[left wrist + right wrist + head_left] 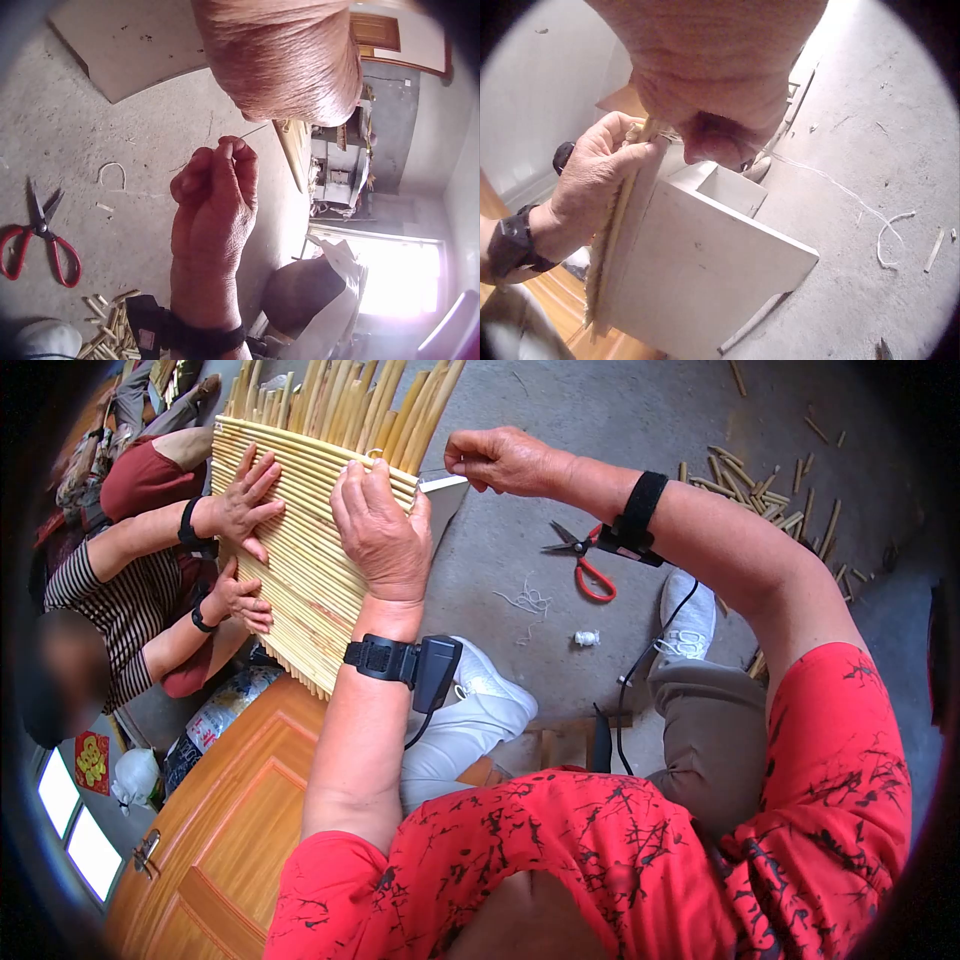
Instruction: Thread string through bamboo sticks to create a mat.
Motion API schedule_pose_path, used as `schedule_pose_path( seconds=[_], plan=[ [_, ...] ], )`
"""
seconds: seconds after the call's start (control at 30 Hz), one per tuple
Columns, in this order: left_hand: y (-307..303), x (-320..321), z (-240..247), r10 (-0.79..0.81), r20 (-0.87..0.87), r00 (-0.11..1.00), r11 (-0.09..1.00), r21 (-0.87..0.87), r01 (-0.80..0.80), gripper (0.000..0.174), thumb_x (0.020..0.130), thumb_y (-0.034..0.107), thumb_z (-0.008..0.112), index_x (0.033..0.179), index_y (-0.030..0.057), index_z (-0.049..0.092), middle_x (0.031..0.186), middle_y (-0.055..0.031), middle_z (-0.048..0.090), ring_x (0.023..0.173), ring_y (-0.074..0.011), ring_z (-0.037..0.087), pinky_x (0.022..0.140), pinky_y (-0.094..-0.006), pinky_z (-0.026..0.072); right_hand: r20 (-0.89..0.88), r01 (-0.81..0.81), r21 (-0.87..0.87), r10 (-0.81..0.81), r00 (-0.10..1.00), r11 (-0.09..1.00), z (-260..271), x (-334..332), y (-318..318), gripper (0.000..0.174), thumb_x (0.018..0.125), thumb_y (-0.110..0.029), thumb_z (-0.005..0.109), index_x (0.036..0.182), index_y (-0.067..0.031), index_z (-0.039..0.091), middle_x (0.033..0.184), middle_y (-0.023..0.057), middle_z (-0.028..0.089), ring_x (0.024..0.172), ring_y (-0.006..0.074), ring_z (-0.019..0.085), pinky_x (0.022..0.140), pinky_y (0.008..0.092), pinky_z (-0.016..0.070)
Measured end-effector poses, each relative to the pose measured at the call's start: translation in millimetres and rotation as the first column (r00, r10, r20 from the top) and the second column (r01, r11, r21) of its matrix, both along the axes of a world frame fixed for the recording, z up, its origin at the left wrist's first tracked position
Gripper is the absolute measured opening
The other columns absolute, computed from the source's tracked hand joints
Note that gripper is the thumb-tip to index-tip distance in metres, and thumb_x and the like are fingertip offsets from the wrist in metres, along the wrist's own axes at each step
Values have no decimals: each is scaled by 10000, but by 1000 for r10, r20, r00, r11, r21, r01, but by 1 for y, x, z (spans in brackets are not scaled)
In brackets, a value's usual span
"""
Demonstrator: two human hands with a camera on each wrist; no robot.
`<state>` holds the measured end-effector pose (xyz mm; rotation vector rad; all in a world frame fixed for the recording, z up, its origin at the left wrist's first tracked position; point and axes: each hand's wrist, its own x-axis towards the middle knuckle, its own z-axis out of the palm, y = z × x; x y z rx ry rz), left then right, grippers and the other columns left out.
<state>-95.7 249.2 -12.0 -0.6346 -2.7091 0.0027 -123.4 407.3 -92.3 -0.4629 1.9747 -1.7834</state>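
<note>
A mat of straight yellow stalks (310, 510) lies slanted on a board. My left hand (385, 535) holds its near right edge; the right wrist view shows the left hand (596, 176) pinching that edge between thumb and fingers. Just right of the mat, my right hand (510, 460) is raised with its fingers curled. In the left wrist view the right hand (214, 195) pinches a thin strand (253, 131) between thumb and forefinger; whether it is thread or needle I cannot tell. White string (825, 176) trails from beside the right hand (727, 139) in the right wrist view.
Another person's two hands (245, 505) rest on the mat's far left part. Red-handled scissors (590, 565) lie open on the floor, near loose string (525, 600) and a small white bundle (587, 638). Cut stalk pieces (740, 480) are scattered at right. A wooden door panel (235, 810) lies at lower left.
</note>
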Motion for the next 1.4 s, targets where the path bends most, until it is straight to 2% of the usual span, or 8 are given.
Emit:
schedule_pose_path(
  seconds=[0.27,0.37,0.43,0.6,0.7,0.97,1.3,1.4],
  plan=[
    [-1,0,-1,-1,4,1000,1000,4,1,441,635,80,696,1018,10,490,1018,-159,505,982,-323,472,857,-405,381,-34,-5,34,6,999,999,5,0,0,125,911,-227,476,900,-113,526,614,12,519,569,93,516,504,254,421],
    [-2,0,-2,10,38,999,1000,-30,-9,542,590,111,736,1051,-6,475,1071,-201,478,1049,-355,452,915,-428,374,-19,-32,4,32,999,999,1,2,-1,133,914,-239,469,900,-117,521,618,16,523,569,98,519,506,255,431],
    [0,0,0,-4,2,1000,1000,-4,4,444,634,77,694,1023,6,492,1019,-159,504,984,-324,470,860,-405,379,-17,-37,-4,37,999,999,1,4,1,135,915,-242,467,903,-117,517,623,16,527,569,100,521,505,253,434],
    [0,1,1,2,0,1000,1000,-15,-2,441,635,74,692,1022,4,492,1018,-158,501,994,-325,468,866,-406,380,-39,-62,-21,61,997,998,1,2,-1,136,915,-245,461,920,-115,502,642,19,537,574,102,530,500,244,441],
    [0,1,1,4,2,1000,1000,-9,-4,440,636,72,693,1021,3,493,1019,-158,499,998,-326,468,870,-407,382,57,-112,2,112,992,994,4,2,0,133,914,-242,459,929,-115,496,669,23,541,586,105,536,501,240,447],
    [0,1,0,3,0,1000,1000,-11,-3,435,640,68,693,1021,1,494,1023,-162,498,999,-325,471,869,-405,386,-104,-50,-6,49,993,999,-6,2,-1,99,924,-210,429,944,-133,487,682,38,529,575,123,543,486,246,456],
    [0,1,0,6,4,1000,1000,-7,-6,425,643,68,691,1013,0,494,1017,-162,501,1002,-327,471,871,-406,386,-155,-15,45,21,988,999,-3,-2,-5,104,926,-213,418,936,-144,494,669,33,522,554,116,528,474,241,450],
    [0,1,0,7,4,1000,1000,-3,-7,425,639,66,691,1010,1,494,1016,-162,501,1001,-328,471,872,-407,385,-97,-26,-2,26,995,1000,-4,-4,-6,108,924,-219,426,918,-145,505,660,20,513,543,105,513,468,233,442]
  ],
)
